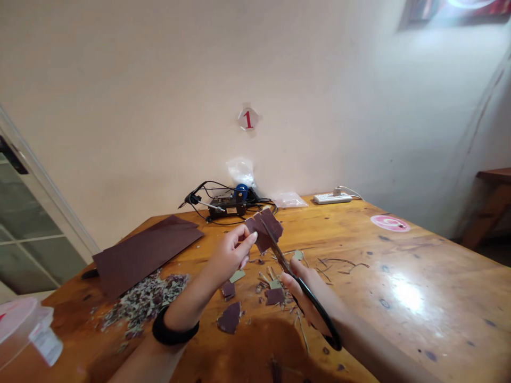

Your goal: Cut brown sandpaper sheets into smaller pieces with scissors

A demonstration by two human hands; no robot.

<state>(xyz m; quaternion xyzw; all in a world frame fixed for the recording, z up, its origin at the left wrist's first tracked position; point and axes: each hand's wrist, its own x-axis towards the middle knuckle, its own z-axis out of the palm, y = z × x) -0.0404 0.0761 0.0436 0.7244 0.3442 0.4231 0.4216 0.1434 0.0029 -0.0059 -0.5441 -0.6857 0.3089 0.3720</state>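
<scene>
1. The left hand [230, 254] holds a small dark brown piece of sheet [265, 230] up in the air over the wooden bench [399, 276]. Its fingers pinch the left edge of the piece.
2. The right hand [304, 296] holds a pair of scissors with black handles [297, 282]. Its fingers are tucked into the handles and curled around them. The thin blades point up and meet the brown piece near its middle.
3. The step looks like cutting: the blades are at the piece, so a snip seems to be going on.
4. I think the next snip needs the left hand to hold the piece still and turn it a little, so the blades follow the edge and stay away from the pinching fingers.
5. Under the hands lie little brown scraps [230, 317] and thin strips. A heap of tiny bits [139, 303] sits to the left.
6. A big dark brown sheet [146, 252] lies flat on the far left.
7. A small black tool with wires [227, 205] and a white power strip [332, 198] sit by the wall.
</scene>
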